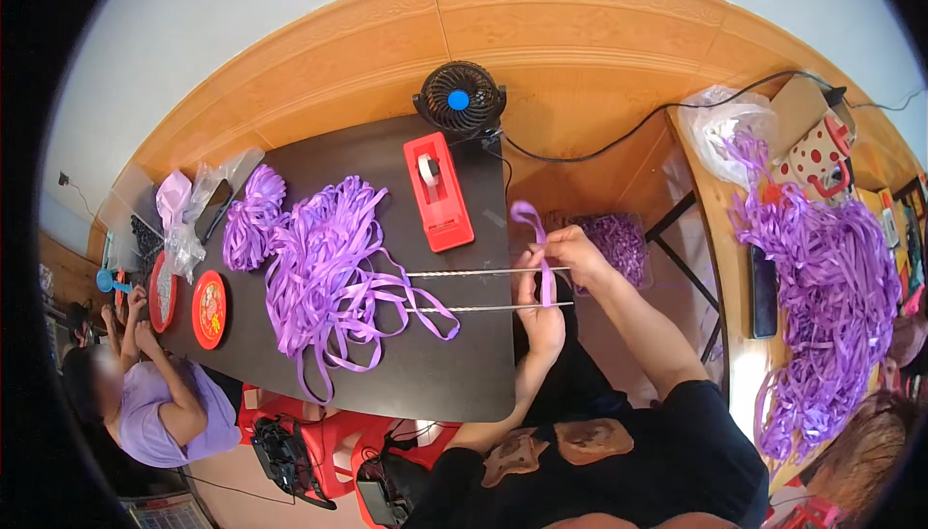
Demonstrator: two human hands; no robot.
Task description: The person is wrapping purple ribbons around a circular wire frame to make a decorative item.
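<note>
Two thin metal rods (pixel 462 272) stick out past the table's right edge, roughly side by side. A strip of purple ribbon (pixel 547 287) crosses both rods near their outer ends, and its loose end curls up above them. My left hand (pixel 543 328) is closed at the rods' ends, with its fingers on the ribbon behind them. From the upper right my right hand (pixel 580 257) pinches the ribbon by the upper rod; its fingertips are partly hidden. More loops of ribbon run along the rods toward a large purple ribbon heap (pixel 324 278) on the dark table (pixel 435 370).
A red tape dispenser (pixel 440 196) and a black fan (pixel 459 99) stand at the back. Red dishes (pixel 209 309) lie left. At right, a side table holds more purple ribbon (pixel 822 307), a phone (pixel 763 292) and a dotted mug (pixel 817 157). A person (pixel 179 413) sits far left.
</note>
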